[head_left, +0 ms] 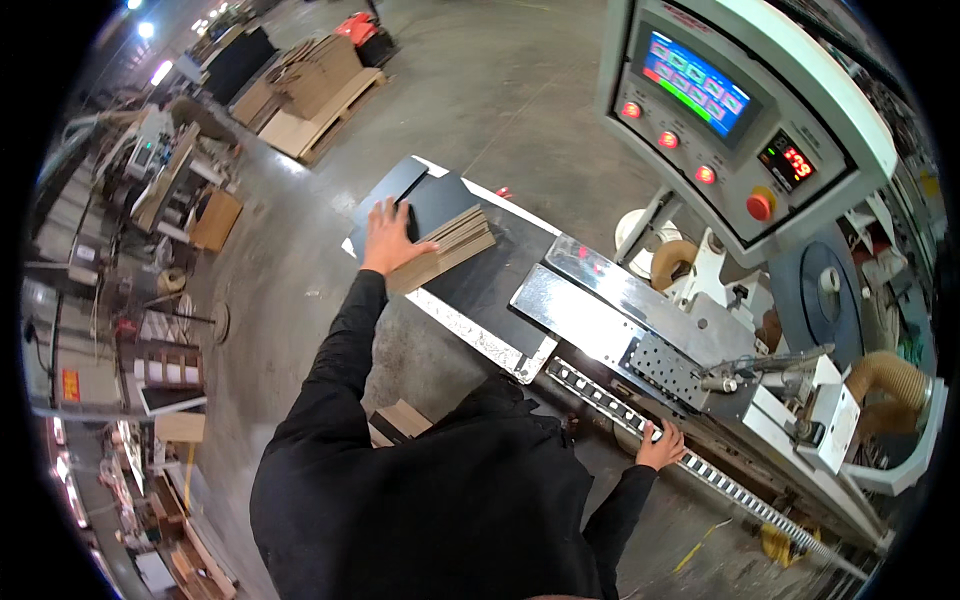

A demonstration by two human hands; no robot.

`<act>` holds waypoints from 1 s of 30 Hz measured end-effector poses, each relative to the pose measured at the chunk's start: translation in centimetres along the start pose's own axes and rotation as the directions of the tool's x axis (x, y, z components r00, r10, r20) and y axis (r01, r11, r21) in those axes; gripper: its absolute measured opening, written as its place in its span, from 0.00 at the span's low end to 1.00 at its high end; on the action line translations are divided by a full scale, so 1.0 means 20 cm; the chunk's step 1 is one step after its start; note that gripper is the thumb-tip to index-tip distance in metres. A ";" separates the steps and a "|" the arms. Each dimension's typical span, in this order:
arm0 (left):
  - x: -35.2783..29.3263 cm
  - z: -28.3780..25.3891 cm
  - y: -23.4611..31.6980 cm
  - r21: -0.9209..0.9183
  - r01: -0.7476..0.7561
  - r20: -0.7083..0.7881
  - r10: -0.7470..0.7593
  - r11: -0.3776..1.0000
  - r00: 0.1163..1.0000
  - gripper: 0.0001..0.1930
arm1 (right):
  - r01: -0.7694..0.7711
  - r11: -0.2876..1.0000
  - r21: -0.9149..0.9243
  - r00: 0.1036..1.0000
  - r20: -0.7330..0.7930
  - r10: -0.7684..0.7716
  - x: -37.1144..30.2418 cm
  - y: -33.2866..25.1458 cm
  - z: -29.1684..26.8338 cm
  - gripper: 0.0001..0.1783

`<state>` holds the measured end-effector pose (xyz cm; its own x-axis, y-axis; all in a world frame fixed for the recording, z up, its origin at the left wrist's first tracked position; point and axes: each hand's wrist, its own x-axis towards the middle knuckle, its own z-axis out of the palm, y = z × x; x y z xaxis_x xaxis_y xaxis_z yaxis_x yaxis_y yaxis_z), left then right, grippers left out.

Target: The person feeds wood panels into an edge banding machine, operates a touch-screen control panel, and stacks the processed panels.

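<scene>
My left hand (pixel 388 240) lies with fingers spread on a stack of flat boards, its thumb stretched toward their edges. These boards (pixel 450 245) have dark grey faces and brown layered edges; they sit at the far end of a black-topped worktable (pixel 495 290). Another dark grey panel (pixel 393 185) lies just beyond the fingers. To the right, my right hand (pixel 662 447) rests on a narrow roller rail (pixel 720 480) along the machine's near side. Its fingers are slightly apart over the rail, and no loose item shows in them.
A control panel (pixel 735 120) with a lit screen and red buttons overhangs the machine at upper right. Metal guide plates (pixel 580 310) adjoin the worktable. Tape rolls (pixel 675 262) and a ribbed hose (pixel 885 385) are beyond. A loaded pallet (pixel 310 95) stands on the floor at upper left.
</scene>
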<state>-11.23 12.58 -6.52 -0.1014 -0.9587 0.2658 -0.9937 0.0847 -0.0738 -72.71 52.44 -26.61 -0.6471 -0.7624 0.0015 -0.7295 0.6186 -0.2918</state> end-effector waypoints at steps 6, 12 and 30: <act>0.06 -0.06 -0.02 -0.264 0.037 0.094 -0.013 0.964 0.995 0.60 | 0.012 0.999 0.041 0.998 -0.068 -0.009 -0.01 0.02 0.03 0.32; -0.07 -0.21 0.36 -0.215 -0.248 -0.154 0.218 0.945 0.964 0.53 | -0.021 0.996 0.091 0.998 -0.053 0.026 0.01 -0.01 0.00 0.31; -0.50 0.40 1.93 -0.647 -0.654 -0.198 0.741 0.393 0.641 0.39 | -0.369 -0.336 0.867 0.807 0.478 0.347 0.07 -0.66 -0.04 0.33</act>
<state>-48.11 23.24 -19.76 -0.8112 -0.4982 0.3060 -0.3552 0.8357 0.4189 -64.07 43.33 -21.98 -0.6695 -0.4916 -0.5568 0.6756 -0.0915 -0.7316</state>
